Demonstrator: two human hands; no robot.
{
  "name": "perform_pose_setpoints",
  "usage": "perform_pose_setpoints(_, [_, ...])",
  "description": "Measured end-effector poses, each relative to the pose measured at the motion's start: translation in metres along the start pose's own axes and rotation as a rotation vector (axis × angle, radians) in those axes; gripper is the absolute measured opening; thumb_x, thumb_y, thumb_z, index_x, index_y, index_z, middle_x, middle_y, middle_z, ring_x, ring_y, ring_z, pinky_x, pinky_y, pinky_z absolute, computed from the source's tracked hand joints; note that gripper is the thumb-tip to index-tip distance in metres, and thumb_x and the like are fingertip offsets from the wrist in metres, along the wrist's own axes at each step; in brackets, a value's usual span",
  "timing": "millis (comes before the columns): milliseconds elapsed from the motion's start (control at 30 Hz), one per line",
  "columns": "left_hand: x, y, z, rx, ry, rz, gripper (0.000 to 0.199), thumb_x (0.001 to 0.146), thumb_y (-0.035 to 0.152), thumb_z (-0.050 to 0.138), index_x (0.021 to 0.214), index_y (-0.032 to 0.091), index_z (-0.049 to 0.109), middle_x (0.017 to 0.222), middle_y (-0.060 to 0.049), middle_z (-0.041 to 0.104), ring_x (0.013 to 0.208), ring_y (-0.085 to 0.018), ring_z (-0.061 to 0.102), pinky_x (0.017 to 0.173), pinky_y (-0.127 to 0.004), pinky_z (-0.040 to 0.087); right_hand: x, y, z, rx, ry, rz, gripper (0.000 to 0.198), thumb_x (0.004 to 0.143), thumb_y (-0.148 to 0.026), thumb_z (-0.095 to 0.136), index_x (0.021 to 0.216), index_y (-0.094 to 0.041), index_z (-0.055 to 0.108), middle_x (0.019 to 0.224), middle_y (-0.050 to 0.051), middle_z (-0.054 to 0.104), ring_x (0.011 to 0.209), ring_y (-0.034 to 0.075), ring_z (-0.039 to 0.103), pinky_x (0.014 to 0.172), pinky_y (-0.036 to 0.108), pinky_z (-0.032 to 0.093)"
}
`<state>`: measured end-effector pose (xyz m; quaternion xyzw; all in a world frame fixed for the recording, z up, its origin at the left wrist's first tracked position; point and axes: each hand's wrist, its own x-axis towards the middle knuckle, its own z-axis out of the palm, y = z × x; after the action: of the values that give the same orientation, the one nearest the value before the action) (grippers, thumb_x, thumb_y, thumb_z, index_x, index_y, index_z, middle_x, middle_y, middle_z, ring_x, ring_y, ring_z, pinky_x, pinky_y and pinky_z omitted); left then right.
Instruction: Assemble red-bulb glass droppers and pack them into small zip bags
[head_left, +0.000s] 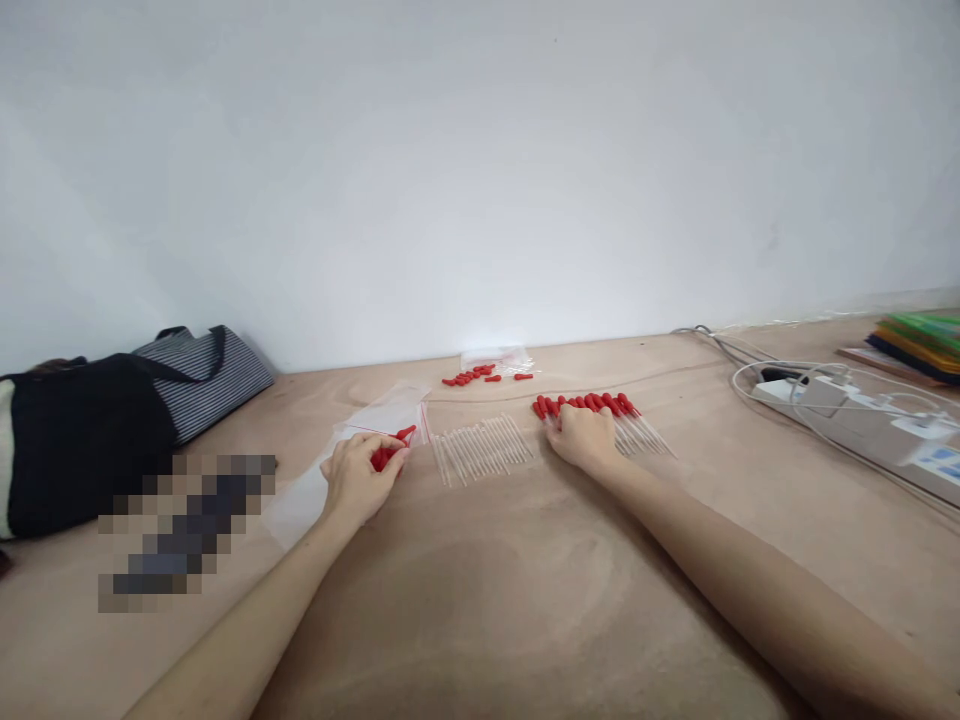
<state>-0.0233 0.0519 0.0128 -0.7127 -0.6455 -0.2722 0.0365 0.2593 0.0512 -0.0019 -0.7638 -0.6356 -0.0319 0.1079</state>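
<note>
Red bulbs (pixel 381 459) sit within the curled, partly closed left hand (pixel 356 478), left of centre in the frame. Right of centre, the bent right hand (pixel 587 437) touches red-topped tubes (pixel 646 436); whether either grips anything, I cannot tell. Clear tubes (pixel 480 450) lie mid-frame on the worktop (pixel 480 610).

Wall (pixel 480 180): plain, pale grey-white, faintly marked at right
Tabletop (pixel 480 590): light brown, wood-grained, far edge along the wall
Light: soft, diffuse
</note>
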Motion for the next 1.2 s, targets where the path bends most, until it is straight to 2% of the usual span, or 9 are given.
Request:
perform_pose_setpoints(200, [0.001,0.001,0.0,0.028,0.0,-0.011,0.016,0.072,0.035,0.054,0.075,0.024,0.065,0.088,-0.004,0.062,0.09,-0.027,0.051,0.075,-0.039,0.034,-0.004,-0.008,-0.004,0.055,-0.006,-0.056,0.028,0.081,-0.025,0.036,0.094,-0.013,0.057,0.09,0.012,0.064,0.088,0.023,0.055,0.079,0.036,0.024])
perform_pose_setpoints(333, [0.002,0.0,-0.001,0.058,0.022,-0.056,0.015,0.072,0.034,0.055,0.075,0.024,0.066,0.088,-0.006,0.062,0.091,-0.029,0.051,0.072,-0.04,0.033,0.0,-0.028,-0.004,0.077,-0.096,-0.083,0.03,0.078,-0.036,0.042,0.082,-0.015,0.062,0.09,0.012,0.064,0.089,0.023,0.056,0.079,0.035,0.028])
perform_pose_setpoints(500, [0.005,-0.009,-0.004,0.115,0.037,-0.086,0.016,0.073,0.033,0.053,0.078,0.025,0.067,0.094,-0.008,0.061,0.095,-0.033,0.048,0.074,-0.046,0.033,0.014,-0.041,-0.003,0.104,-0.218,-0.033,0.031,0.074,-0.038,0.048,0.087,-0.014,0.062,0.092,0.014,0.063,0.088,0.025,0.057,0.076,0.036,0.032])
perform_pose_setpoints(600, [0.017,-0.012,-0.008,0.144,-0.003,-0.08,0.02,0.075,0.034,0.051,0.083,0.026,0.067,0.102,-0.009,0.06,0.099,-0.035,0.047,0.075,-0.049,0.033,0.02,-0.044,-0.003,0.131,-0.271,-0.026,0.027,0.073,-0.034,0.049,0.086,-0.014,0.063,0.093,0.013,0.063,0.09,0.025,0.056,0.079,0.038,0.032])
perform_pose_setpoints(700, [0.038,-0.009,-0.009,0.176,-0.13,-0.086,0.024,0.075,0.037,0.05,0.087,0.026,0.067,0.105,-0.009,0.06,0.102,-0.034,0.047,0.078,-0.05,0.032,0.022,-0.046,-0.004,0.165,-0.304,-0.024,0.025,0.072,-0.032,0.051,0.085,-0.014,0.063,0.094,0.013,0.062,0.091,0.026,0.055,0.081,0.04,0.031])
perform_pose_setpoints(833, [0.066,-0.001,0.001,0.202,-0.252,-0.111,0.021,0.063,0.042,0.062,0.071,0.023,0.069,0.087,-0.012,0.066,0.095,-0.037,0.051,0.077,-0.053,0.032,0.022,-0.048,-0.006,0.207,-0.307,-0.027,0.022,0.071,-0.028,0.051,0.08,-0.013,0.063,0.09,0.013,0.064,0.088,0.026,0.056,0.081,0.041,0.032])
perform_pose_setpoints(1000, [0.085,0.009,0.014,0.208,-0.323,-0.166,0.018,0.052,0.031,0.071,0.045,0.018,0.061,0.057,-0.011,0.064,0.079,-0.037,0.057,0.071,-0.053,0.035,0.012,-0.038,-0.02,0.265,-0.233,-0.084,0.024,0.076,-0.026,0.043,0.065,-0.014,0.06,0.077,0.011,0.064,0.082,0.023,0.057,0.073,0.033,0.035])
perform_pose_setpoints(1067, [0.085,0.015,0.011,0.189,-0.294,-0.153,0.016,0.056,0.029,0.068,0.048,0.017,0.062,0.058,-0.011,0.064,0.081,-0.036,0.057,0.071,-0.051,0.037,0.004,-0.029,-0.027,0.301,-0.189,-0.123,0.024,0.078,-0.025,0.04,0.065,-0.014,0.057,0.077,0.01,0.064,0.08,0.021,0.057,0.069,0.029,0.035])
perform_pose_setpoints(1200, [0.055,0.037,0.001,0.076,-0.198,-0.006,0.019,0.076,0.031,0.05,0.083,0.019,0.064,0.085,-0.008,0.066,0.092,-0.027,0.054,0.076,-0.038,0.04,-0.018,-0.004,-0.031,0.442,-0.13,-0.228,0.018,0.083,-0.022,0.035,0.074,-0.016,0.05,0.072,0.006,0.062,0.068,0.014,0.056,0.061,0.022,0.036])
